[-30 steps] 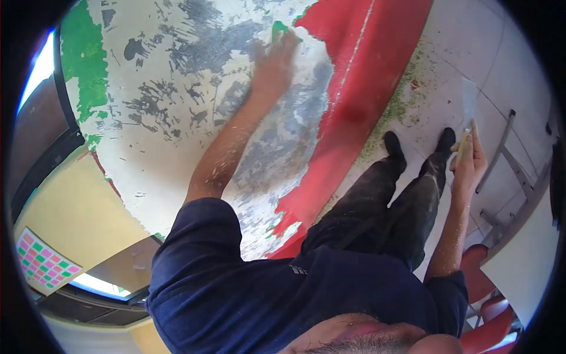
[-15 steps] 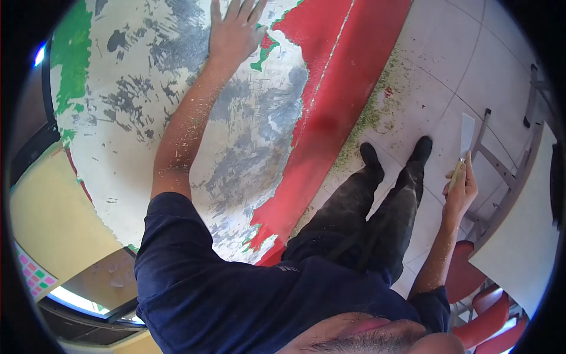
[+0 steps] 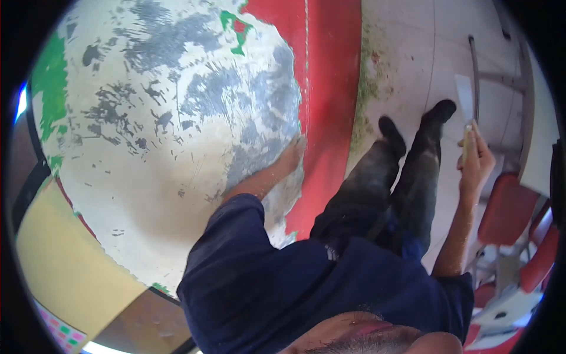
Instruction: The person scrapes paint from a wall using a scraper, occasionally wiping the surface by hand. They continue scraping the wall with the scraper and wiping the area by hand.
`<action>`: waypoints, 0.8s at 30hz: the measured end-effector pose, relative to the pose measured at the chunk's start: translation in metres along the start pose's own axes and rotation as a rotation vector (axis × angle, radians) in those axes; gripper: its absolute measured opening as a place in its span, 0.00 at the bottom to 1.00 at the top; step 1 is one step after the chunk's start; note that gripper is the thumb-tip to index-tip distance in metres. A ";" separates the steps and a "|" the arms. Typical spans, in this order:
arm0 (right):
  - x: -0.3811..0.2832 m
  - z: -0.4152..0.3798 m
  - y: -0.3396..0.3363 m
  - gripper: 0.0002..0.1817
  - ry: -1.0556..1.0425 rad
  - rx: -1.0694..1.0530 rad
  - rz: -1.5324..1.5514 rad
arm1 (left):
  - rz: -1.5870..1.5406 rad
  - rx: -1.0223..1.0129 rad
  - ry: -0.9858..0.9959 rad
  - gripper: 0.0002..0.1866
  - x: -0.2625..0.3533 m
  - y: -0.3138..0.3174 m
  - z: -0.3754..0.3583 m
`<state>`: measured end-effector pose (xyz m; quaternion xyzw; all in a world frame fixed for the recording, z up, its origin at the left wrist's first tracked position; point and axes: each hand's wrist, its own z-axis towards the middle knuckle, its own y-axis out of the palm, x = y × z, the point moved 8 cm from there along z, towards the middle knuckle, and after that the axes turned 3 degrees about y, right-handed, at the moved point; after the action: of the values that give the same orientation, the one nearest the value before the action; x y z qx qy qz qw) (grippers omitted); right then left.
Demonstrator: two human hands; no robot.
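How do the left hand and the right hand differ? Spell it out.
The left hand is at the patchy surface, by the edge of the red band; the right hand is well away from both. The left hand shows no tool; the right hand has its grip around a scraper. Both hands are bare.

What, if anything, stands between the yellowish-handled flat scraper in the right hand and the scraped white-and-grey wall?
Seen from above, the dark-trousered legs lie between the yellowish-handled flat scraper and the scraped white-and-grey wall, apparently lower than the blade. Nothing else visible stands in the way.
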<state>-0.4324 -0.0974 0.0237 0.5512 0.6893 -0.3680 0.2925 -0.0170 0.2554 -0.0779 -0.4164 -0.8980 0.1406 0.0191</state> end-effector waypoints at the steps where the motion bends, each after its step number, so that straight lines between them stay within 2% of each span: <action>1: 0.009 -0.015 -0.010 0.19 0.032 0.020 0.010 | -0.002 -0.025 0.061 0.30 0.039 0.025 -0.009; 2: 0.015 -0.024 -0.017 0.19 0.047 0.046 0.027 | -0.015 -0.032 0.124 0.29 0.078 0.055 -0.017; 3: 0.020 -0.030 -0.022 0.19 0.054 0.065 0.046 | -0.039 0.107 0.158 0.28 0.129 0.093 -0.029; 5: 0.038 -0.039 -0.021 0.20 0.135 0.072 0.022 | -0.071 0.661 0.174 0.27 0.221 0.166 -0.064; 7: 0.063 -0.043 -0.015 0.20 0.233 0.071 0.040 | -0.345 0.046 0.479 0.22 0.243 0.125 -0.100; 8: 0.071 -0.043 -0.008 0.20 0.254 0.060 0.053 | -0.488 -0.285 0.527 0.19 0.243 0.093 -0.130; 9: 0.078 -0.041 0.003 0.21 0.276 0.039 0.067 | -0.225 -0.210 0.581 0.16 0.262 0.095 -0.146; 11: 0.090 -0.034 0.031 0.21 0.323 -0.024 0.087 | -0.237 -0.159 0.587 0.15 0.281 0.122 -0.137; 13: 0.097 -0.026 0.057 0.21 0.321 -0.117 0.077 | -0.334 -0.184 0.511 0.14 0.268 0.125 -0.116; 15: 0.105 -0.022 0.075 0.20 0.315 -0.183 0.068 | -0.230 -0.199 0.420 0.16 0.226 0.114 -0.067; 18: 0.111 -0.022 0.083 0.20 0.332 -0.191 0.038 | 0.134 -0.211 0.266 0.26 0.120 0.081 0.027; 19: 0.112 -0.022 0.082 0.20 0.327 -0.178 0.024 | 0.096 -0.231 0.277 0.29 0.076 0.047 0.039; 24: 0.106 -0.017 0.072 0.20 0.285 -0.163 0.024 | 0.041 -0.109 -0.021 0.33 -0.069 -0.022 0.082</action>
<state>-0.3855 -0.0169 -0.0659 0.5803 0.7449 -0.2252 0.2399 -0.0007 0.1704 -0.1452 -0.4335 -0.8959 0.0960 -0.0160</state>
